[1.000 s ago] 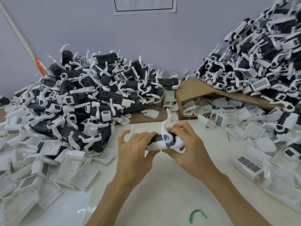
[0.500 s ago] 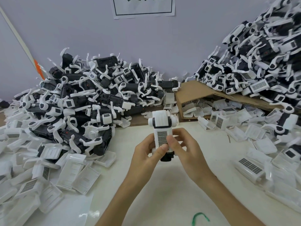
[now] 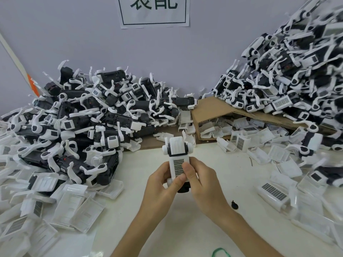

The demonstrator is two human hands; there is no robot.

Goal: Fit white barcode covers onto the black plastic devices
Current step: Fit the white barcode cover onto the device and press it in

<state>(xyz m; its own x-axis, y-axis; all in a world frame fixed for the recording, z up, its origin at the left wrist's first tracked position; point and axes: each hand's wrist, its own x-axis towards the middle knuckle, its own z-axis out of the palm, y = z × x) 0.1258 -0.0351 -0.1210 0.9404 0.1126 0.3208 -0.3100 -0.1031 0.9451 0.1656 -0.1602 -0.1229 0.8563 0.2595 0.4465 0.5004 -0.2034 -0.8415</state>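
I hold one black plastic device (image 3: 182,189) upright over the middle of the white table (image 3: 185,229). A white barcode cover (image 3: 177,165) lies on its front face, barcode towards me. My left hand (image 3: 159,190) grips the device's left side, thumb on the cover's lower edge. My right hand (image 3: 203,184) grips the right side, its thumb pressing on the barcode. Only the black bottom end of the device shows below my fingers.
A heap of black devices with white straps (image 3: 89,123) fills the left. A taller heap (image 3: 297,71) rises at the right over a cardboard box (image 3: 213,110) of covers. Loose white covers (image 3: 74,210) lie left and right (image 3: 272,191). A small black piece (image 3: 234,204) lies near my right wrist.
The device went from lying sideways between my hands to standing upright with the barcode cover facing me. Both thumbs now press on the cover. A small black piece now lies on the table.
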